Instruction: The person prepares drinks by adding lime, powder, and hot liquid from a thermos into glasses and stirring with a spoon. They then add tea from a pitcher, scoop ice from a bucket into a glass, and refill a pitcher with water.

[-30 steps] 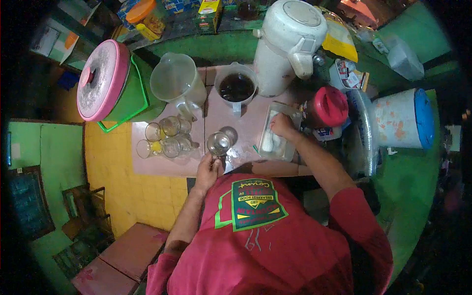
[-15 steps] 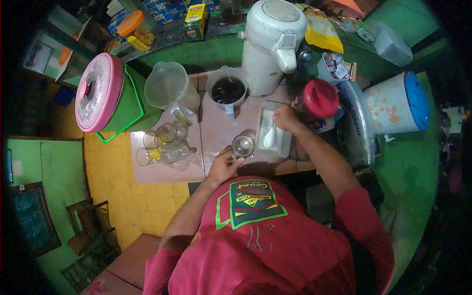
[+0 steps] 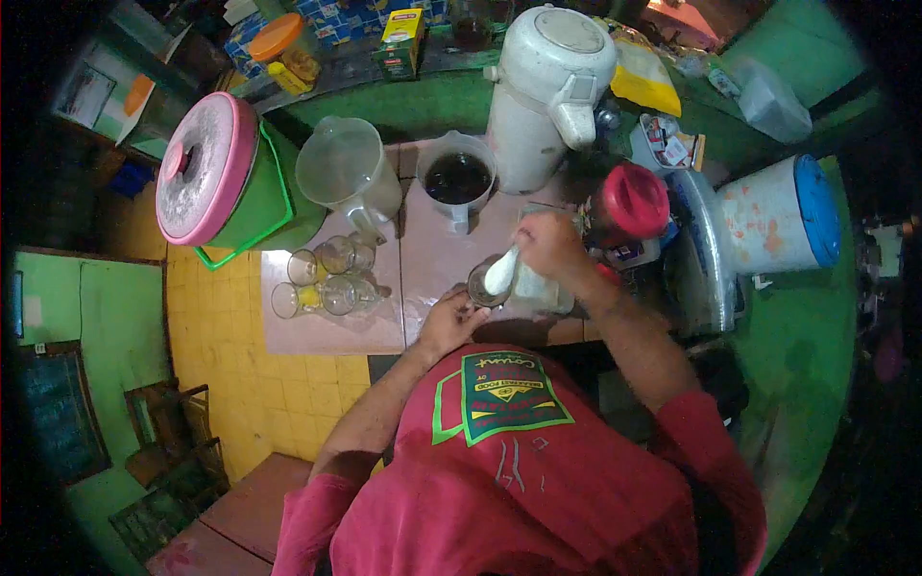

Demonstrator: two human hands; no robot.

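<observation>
My left hand (image 3: 449,322) is closed around a small glass mug (image 3: 483,299) near the table's front edge. Over the mug's mouth, my right hand (image 3: 554,247) grips a spoon (image 3: 501,273) whose bowl looks white, perhaps heaped with white powder or granules. The spoon tilts down toward the glass. Partly covered by my right hand and wrist is a clear rectangular tub (image 3: 543,293) with pale contents, just right of the mug. A jug of dark liquid (image 3: 457,179) stands behind the mug.
Several glass mugs (image 3: 348,294) stand at left, before a translucent pitcher (image 3: 348,175) and a green cooler with pink lid (image 3: 206,173). A white pump thermos (image 3: 543,106) is at the back. Right are a red-lidded container (image 3: 629,202) and a blue-lidded bucket (image 3: 773,211).
My right hand has lifted the spoon out of the tub and moved it left over the glass mug. My left hand keeps its hold on the mug. The view has shifted slightly.
</observation>
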